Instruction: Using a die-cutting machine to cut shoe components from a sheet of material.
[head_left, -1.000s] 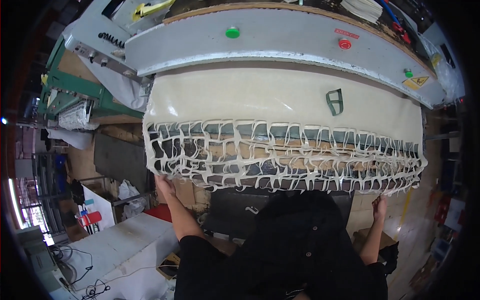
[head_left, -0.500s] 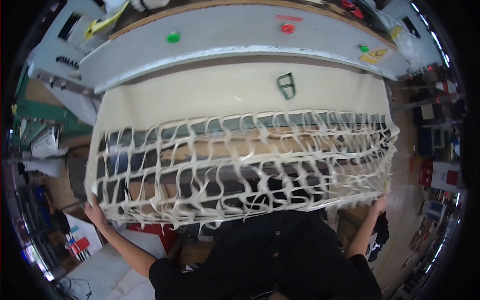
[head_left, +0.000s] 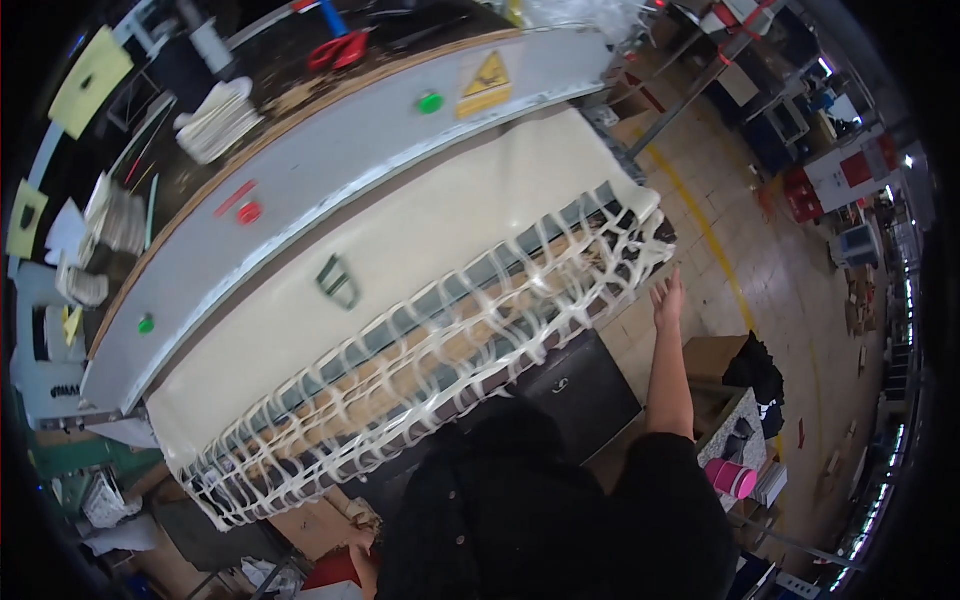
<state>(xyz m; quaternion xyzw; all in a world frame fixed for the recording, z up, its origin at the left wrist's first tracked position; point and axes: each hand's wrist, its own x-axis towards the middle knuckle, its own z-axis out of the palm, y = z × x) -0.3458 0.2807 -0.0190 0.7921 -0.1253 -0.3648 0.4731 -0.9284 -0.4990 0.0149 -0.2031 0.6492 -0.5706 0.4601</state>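
Left hand (head_left: 364, 556): showing low beside the body; I cannot tell its fingers' state or hold.
Right hand (head_left: 667, 296): hovering just off the cream sheet's (head_left: 430, 245) right end, fingers standing loosely apart, gripping nothing.
Cream sheet: lying before the grey beam (head_left: 330, 150), its cut-out lattice facing the person.
Dark green frame (head_left: 337, 281): resting on the uncut part.

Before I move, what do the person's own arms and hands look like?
The right arm is bare below a short black fabric sleeve. The right hand shows no glove. The left hand, low in view, is too blurred for detail. The black fabric shirt has small round buttons.
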